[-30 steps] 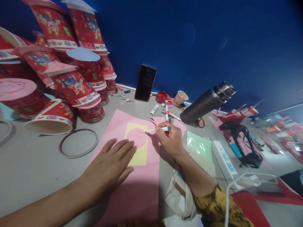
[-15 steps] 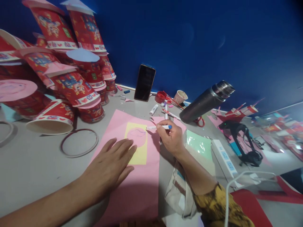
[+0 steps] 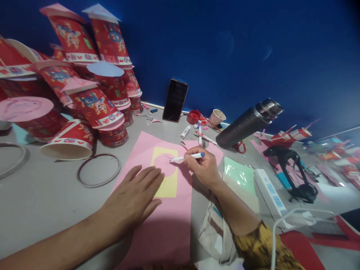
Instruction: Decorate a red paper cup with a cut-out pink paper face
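Note:
My right hand (image 3: 201,165) grips a white marker with a blue end (image 3: 180,159). Its tip is at a pink paper circle (image 3: 165,168) that carries a few thin drawn lines. The circle lies on a yellow rectangle of paper (image 3: 168,187), which rests on a large pink sheet (image 3: 165,232). My left hand (image 3: 135,193) lies flat with fingers stretched out, its fingertips over the left edge of the yellow paper and the circle. Whether the tip touches the paper is too small to tell.
Stacked red paper cups (image 3: 95,105) with paper tops stand on the left, near a ring (image 3: 99,170). At the back are a phone (image 3: 175,100), a glue stick (image 3: 185,132) and a dark flask (image 3: 247,125). A power strip (image 3: 271,193) and a cloth bag (image 3: 215,232) lie to the right.
The marker tip has moved left and down, from the circle's right edge to over the circle. My left hand stays in place. The whole view has shifted slightly.

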The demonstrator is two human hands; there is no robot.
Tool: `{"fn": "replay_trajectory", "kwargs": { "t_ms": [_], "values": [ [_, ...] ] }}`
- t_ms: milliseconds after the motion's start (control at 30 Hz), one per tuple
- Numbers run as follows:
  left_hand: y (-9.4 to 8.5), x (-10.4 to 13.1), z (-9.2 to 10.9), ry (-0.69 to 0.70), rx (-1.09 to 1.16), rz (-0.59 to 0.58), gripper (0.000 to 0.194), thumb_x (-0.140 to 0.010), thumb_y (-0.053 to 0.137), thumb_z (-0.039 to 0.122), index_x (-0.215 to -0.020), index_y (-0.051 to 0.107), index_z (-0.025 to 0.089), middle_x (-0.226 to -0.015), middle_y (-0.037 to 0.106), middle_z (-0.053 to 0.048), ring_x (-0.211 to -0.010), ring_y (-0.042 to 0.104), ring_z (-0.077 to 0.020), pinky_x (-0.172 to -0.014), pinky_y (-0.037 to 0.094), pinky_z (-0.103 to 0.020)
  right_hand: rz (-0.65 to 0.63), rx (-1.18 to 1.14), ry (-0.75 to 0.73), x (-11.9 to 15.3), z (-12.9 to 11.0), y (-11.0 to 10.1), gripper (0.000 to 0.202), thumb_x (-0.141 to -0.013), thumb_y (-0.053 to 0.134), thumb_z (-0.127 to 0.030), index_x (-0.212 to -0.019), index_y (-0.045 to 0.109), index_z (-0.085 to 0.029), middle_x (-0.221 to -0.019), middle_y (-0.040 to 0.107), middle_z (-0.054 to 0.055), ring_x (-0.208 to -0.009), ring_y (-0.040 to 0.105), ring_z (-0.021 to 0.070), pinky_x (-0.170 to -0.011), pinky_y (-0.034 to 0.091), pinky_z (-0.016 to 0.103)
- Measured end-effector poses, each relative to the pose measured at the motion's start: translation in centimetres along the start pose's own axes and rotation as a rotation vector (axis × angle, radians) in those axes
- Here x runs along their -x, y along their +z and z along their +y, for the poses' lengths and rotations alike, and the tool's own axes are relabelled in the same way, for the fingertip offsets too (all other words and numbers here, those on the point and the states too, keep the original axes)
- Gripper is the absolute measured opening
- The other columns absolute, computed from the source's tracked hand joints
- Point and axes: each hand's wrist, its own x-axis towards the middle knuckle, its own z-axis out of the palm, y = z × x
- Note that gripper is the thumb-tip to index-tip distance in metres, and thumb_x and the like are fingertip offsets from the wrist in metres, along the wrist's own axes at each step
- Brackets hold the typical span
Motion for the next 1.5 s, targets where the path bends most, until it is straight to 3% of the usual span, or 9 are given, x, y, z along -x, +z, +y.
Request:
{"fn": "replay_trajectory", "kwargs": {
  "t_ms": [200, 833, 1233, 1500],
  "values": [
    [-0.2, 0.0, 0.1, 0.017, -0.012, 0.038, 0.043, -0.098, 0.062, 0.034, -0.137, 0.063, 0.018, -0.140, 0.069, -0.014, -0.132, 0.057, -0.0325, -0.121, 0.029, -0.052, -0.083, -0.009, -0.008, 0.5, -0.4, 1.0, 0.018, -0.085, 0.070, -0.037, -0.087, 0.073, -0.019, -0.070, 0.071, 0.000, -0.055, 0.059, 0.0125, -0.054, 0.046, 0.023],
    [-0.5, -0.3, 0.3, 0.026, -0.030, 0.028, 0.040, -0.097, 0.062, 0.030, -0.135, 0.064, 0.016, -0.137, 0.070, -0.015, -0.129, 0.058, -0.0337, -0.116, 0.033, -0.054, -0.099, 0.037, -0.089, 0.2, -0.4, 1.9, 0.021, -0.086, 0.071, -0.040, -0.090, 0.076, -0.020, -0.076, 0.075, 0.000, -0.061, 0.063, 0.0133, -0.059, 0.049, 0.023],
    [-0.7, -0.3, 0.3, 0.007, -0.003, 0.013, 0.042, -0.098, 0.063, 0.035, -0.137, 0.063, 0.020, -0.139, 0.070, -0.014, -0.131, 0.059, -0.0334, -0.118, 0.033, -0.054, -0.072, 0.051, -0.020, 0.5, -0.3, 0.6, 0.019, -0.087, 0.070, -0.038, -0.084, 0.072, -0.019, -0.062, 0.065, -0.003, -0.050, 0.054, 0.0115, -0.052, 0.041, 0.024],
    [-0.5, -0.2, 0.2, 0.027, -0.028, 0.022, 0.041, -0.098, 0.063, 0.032, -0.135, 0.063, 0.016, -0.138, 0.070, -0.016, -0.130, 0.059, -0.0343, -0.116, 0.033, -0.054, -0.066, 0.015, -0.049, 0.4, -0.4, 0.8, 0.017, -0.087, 0.070, -0.036, -0.087, 0.073, -0.019, -0.068, 0.068, -0.002, -0.054, 0.056, 0.0116, -0.054, 0.043, 0.024]
  ]
}}
